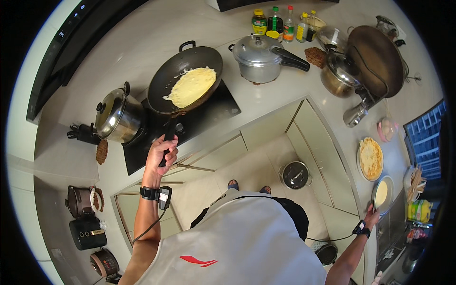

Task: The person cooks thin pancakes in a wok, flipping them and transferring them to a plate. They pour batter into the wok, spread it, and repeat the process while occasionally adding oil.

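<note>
My left hand [162, 154] is wrapped around the black handle of a dark wok [160, 87]. A thin pale-yellow layer of batter [194, 86] with ragged edges spreads over the wok's inside, its top still looking soft. Off to the right, my right hand [372, 216] grips the near rim of a metal bowl [389, 194] that contains pale liquid batter [381, 193]. The bowl is at the counter by the sink; whether it rests on the surface cannot be seen. Just beyond it, a plate [359, 167] carries browned flat pancakes [371, 158].
Under the wok lies a black cooktop [224, 103], with a lidded steel pot [115, 114] at its left. A pressure cooker [259, 62], sauce bottles [288, 28], a saucepan [338, 78] and a large pan [377, 60] line the counter. A lidded pot [295, 175] sits on the floor.
</note>
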`<state>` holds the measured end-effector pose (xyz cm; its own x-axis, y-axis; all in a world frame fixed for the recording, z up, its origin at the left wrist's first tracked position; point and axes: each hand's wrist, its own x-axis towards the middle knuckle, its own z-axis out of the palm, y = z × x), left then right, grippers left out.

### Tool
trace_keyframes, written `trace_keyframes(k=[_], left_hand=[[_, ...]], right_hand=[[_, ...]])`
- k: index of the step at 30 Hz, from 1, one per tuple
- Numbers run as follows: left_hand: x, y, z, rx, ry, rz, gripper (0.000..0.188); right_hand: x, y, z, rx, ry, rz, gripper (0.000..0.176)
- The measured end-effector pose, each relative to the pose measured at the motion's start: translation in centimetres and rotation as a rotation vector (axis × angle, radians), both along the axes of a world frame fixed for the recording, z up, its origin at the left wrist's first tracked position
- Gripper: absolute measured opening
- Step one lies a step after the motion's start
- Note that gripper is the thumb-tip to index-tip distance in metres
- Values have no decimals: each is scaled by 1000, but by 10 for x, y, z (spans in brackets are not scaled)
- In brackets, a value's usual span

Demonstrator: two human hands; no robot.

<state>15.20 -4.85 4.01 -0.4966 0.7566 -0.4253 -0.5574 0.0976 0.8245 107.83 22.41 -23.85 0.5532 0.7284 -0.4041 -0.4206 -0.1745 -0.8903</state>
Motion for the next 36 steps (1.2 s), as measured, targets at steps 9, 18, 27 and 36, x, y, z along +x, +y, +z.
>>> trace_keyframes(k=[9,18,27,36], left_hand=[[-13,-8,15,75,-205,-72,13],[-24,-13,9,55,-146,-136,13],[-46,-27,-17,137,-126,-175,15],[-54,-33,-37,153,-1,-181,20]], right_hand=[[-47,-68,46,-199,10,175,20],[-118,-135,71,-605,-227,608,19],[-170,-145,80,-714,-404,799,24],[-210,-136,77,-752,-396,953,23]])
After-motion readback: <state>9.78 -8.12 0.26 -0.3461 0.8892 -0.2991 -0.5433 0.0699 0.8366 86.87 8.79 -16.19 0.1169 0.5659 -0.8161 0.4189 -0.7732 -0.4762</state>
